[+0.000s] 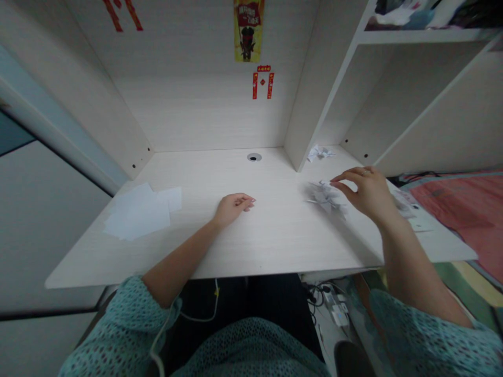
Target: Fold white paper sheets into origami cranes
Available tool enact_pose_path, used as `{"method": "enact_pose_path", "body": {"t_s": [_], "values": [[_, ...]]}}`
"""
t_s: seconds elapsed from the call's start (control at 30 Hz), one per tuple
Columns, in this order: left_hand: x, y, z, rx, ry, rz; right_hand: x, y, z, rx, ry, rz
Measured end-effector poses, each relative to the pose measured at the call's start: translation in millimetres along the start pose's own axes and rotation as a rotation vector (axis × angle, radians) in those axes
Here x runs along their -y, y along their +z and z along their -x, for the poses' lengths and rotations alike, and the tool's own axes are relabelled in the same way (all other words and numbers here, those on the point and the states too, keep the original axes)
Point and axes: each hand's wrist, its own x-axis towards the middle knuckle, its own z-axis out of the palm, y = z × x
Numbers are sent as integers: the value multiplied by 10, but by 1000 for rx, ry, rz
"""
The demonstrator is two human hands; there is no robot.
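My left hand (pixel 234 208) rests on the middle of the white desk, its fingers curled together and nothing visible in them. To the right, my right hand (pixel 367 191) hovers over a small heap of folded white paper pieces (pixel 328 195). Its thumb and index finger pinch at the heap's upper edge, closed on what looks like a folded paper piece (pixel 324 183). The pieces are slightly blurred, so their exact shape cannot be made out. A spread stack of white paper sheets (pixel 137 212) lies at the left of the desk, apart from both hands.
More crumpled-looking paper (pixel 320 153) sits behind the upright divider (pixel 304 141). A cable hole (pixel 254 157) is set at the desk's back. Flat papers (pixel 418 222) lie beyond my right wrist, beside red cloth (pixel 463 204). A power strip (pixel 336 309) and cables lie below.
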Motion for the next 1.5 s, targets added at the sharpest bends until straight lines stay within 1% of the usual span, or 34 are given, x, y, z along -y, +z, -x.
{"method": "enact_pose_path", "body": {"t_s": [0.1,0.17,0.2,0.27,0.3,0.37,0.47,0.5,0.57,0.67,0.77,0.9,0.97,1.07,1.1,1.17,1.23,1.3,1.37,1.43,1.5], "values": [[9,-13,12,-20,22,-88,515,-91,-240,-7,42,-199],[-14,-26,27,-45,33,-156,889,-50,-397,1,49,-284],[-32,-34,34,-61,38,-191,1064,11,-464,16,55,-305],[-67,-48,44,-95,40,-255,1358,213,-562,73,69,-335],[-80,-54,46,-114,40,-284,1471,346,-587,103,65,-352],[-95,-64,45,-148,42,-335,1622,639,-586,111,62,-406],[-92,-70,39,-163,52,-396,1703,1016,-499,64,49,-488],[-91,-71,40,-163,51,-421,1707,1099,-463,82,23,-507],[-103,-71,46,-160,42,-489,1703,1193,-408,123,-23,-529],[-164,-76,68,-133,37,-619,1698,1198,-380,182,-78,-529],[-250,-96,96,-109,70,-745,1696,1149,-392,226,-91,-500],[-330,-205,108,-113,126,-939,1677,1112,-407,280,-113,-486],[-354,-329,101,-117,89,-1060,1667,1107,-409,291,-116,-485],[-386,-616,94,-145,-62,-1263,1659,1102,-412,298,-119,-480],[-397,-734,99,-162,-135,-1314,1658,1102,-413,301,-118,-477],[-418,-988,133,-183,-331,-1382,1655,1105,-414,304,-113,-476],[-441,-1251,204,-198,-502,-1397,1651,1114,-412,303,-108,-477],[-462,-1510,311,-153,-610,-1371,1647,1126,-410,300,-109,-480],[-473,-1754,443,-72,-653,-1344,1644,1137,-408,298,-113,-482],[-456,-1972,579,10,-654,-1335,1644,1142,-406,295,-116,-481],[-402,-2154,696,41,-671,-1347,1647,1141,-406,294,-118,-478]]}}
